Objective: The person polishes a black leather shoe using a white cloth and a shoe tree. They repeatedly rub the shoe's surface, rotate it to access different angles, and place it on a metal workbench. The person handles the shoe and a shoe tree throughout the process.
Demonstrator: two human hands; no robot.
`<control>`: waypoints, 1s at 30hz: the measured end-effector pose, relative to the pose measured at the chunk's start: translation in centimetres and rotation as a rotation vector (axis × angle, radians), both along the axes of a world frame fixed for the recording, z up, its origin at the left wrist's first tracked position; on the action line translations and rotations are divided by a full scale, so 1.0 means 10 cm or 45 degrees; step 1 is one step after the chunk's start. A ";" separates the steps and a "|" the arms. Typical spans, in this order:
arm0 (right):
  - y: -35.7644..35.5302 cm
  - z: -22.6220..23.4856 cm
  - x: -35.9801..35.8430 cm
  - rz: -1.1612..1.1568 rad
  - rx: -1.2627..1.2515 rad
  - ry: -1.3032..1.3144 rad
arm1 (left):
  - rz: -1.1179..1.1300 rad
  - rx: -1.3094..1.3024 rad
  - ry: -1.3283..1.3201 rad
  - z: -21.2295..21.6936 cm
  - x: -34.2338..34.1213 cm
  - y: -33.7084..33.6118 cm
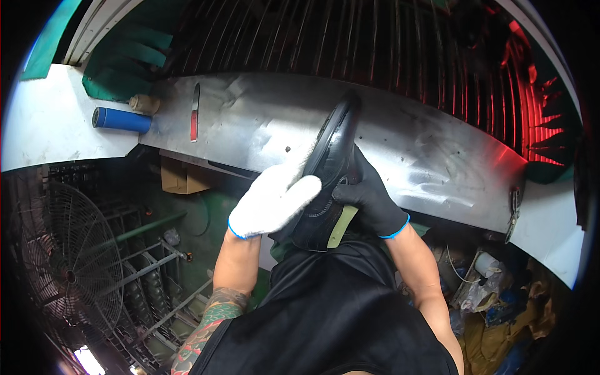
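Note:
A black shoe is held up in front of me, toe pointing away and its sole side turned to the left. My left hand, in a white glove, lies along the sole side with the thumb over the shoe. From the right, my right hand, in a black glove, curls its fingers round the upper. At the shoe's heel end, close to my lap, shows a yellow-green piece. Part of the shoe is hidden behind my left hand.
Beyond the shoe runs a dented metal worktop bearing a red-handled blade. A blue cylinder lies at left. Behind stands a rack of rods, red-lit at right. A large fan and cardboard box are lower left.

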State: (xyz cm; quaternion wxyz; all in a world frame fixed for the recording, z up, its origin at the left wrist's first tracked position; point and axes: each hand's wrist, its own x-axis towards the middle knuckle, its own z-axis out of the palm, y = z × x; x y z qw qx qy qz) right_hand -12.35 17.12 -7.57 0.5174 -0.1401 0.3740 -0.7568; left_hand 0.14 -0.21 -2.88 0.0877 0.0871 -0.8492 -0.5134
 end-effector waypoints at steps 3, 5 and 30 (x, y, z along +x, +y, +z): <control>0.00 0.03 0.00 -0.068 0.111 -0.033 | 0.102 -0.927 -0.117 0.27 -0.01 0.21; -0.03 0.06 0.03 -0.097 0.168 0.007 | 0.075 -0.908 -0.070 0.35 -0.07 0.12; 0.05 -0.21 -0.45 -0.386 0.060 0.122 | 0.275 -0.311 0.664 0.49 0.04 -0.02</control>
